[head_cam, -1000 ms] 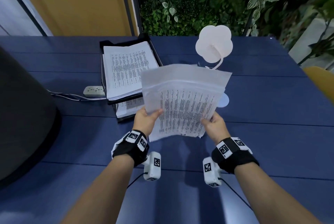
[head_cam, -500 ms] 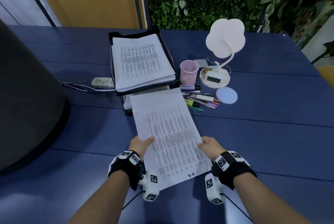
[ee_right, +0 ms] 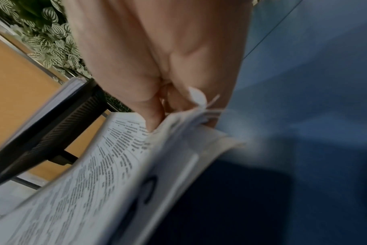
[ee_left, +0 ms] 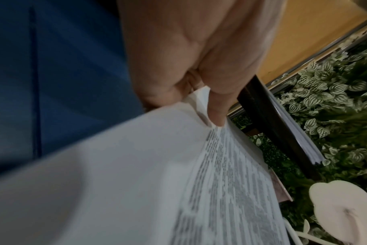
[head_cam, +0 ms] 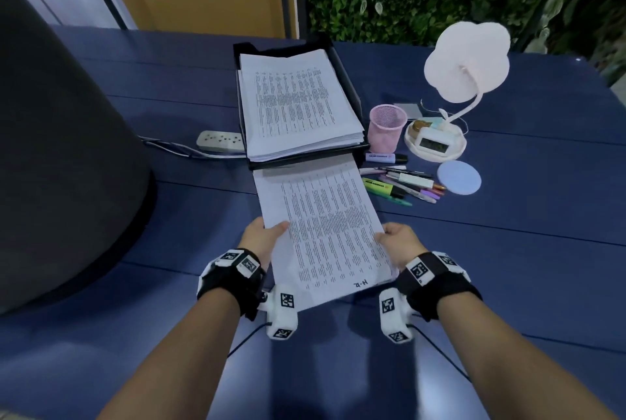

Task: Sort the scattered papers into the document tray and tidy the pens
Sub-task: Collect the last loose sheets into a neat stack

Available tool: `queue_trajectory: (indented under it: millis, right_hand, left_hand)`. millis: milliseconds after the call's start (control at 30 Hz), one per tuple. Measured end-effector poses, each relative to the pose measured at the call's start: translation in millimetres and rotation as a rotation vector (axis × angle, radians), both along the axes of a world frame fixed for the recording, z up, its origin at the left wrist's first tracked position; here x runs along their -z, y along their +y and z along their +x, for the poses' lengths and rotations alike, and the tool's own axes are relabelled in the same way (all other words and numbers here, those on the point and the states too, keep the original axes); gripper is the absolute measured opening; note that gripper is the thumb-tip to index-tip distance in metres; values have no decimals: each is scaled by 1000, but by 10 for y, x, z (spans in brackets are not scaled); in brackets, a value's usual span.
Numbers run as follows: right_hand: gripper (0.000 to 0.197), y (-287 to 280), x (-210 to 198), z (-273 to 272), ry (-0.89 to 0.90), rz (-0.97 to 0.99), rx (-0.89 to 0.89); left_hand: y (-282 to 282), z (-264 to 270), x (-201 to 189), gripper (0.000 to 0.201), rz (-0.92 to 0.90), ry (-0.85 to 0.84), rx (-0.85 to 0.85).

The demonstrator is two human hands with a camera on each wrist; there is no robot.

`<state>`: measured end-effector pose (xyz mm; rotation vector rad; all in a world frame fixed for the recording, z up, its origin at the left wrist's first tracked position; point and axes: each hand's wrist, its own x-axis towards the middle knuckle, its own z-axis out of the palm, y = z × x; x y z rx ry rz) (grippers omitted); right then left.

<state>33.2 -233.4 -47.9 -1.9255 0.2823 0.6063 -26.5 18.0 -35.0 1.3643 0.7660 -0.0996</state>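
A stack of printed papers (head_cam: 321, 223) lies nearly flat above the blue table (head_cam: 508, 267), its far end under the upper tier of the black document tray (head_cam: 352, 87). My left hand (head_cam: 262, 238) pinches its left edge, thumb on top, also seen as the left hand (ee_left: 199, 69) on the papers (ee_left: 157, 174). My right hand (head_cam: 399, 240) pinches the right edge; the right wrist view shows the right hand (ee_right: 157, 66) on the papers (ee_right: 94, 174). The tray's upper tier holds a thick pile (head_cam: 294, 104). Several pens and highlighters (head_cam: 403, 184) lie loose beside a pink mesh cup (head_cam: 387, 128).
A white flower-shaped desk lamp (head_cam: 465, 62) with a clock base (head_cam: 435, 143) stands right of the cup, a pale blue round coaster (head_cam: 459, 178) in front of it. A power strip (head_cam: 220, 141) with cables lies left of the tray. A large dark rounded object (head_cam: 61, 155) fills the left side.
Both hands lowered the paper stack from upright in front of the tray to nearly flat, then slid its far end forward under the tray's upper tier.
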Motion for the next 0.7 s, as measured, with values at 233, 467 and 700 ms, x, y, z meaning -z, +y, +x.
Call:
queue_trajectory:
  millis: [233,467,700]
  right_hand:
    - [14,411,-105,437,-63,-18,44]
    - [19,620,-217,662,-126,-71,-74]
    - [23,738,-106,878,40,49,5]
  left_hand:
    - [165,-67,-47,30,-70,144,241]
    - [375,216,28,25,57,140,214]
    - [530,651,70,18,82,37,46]
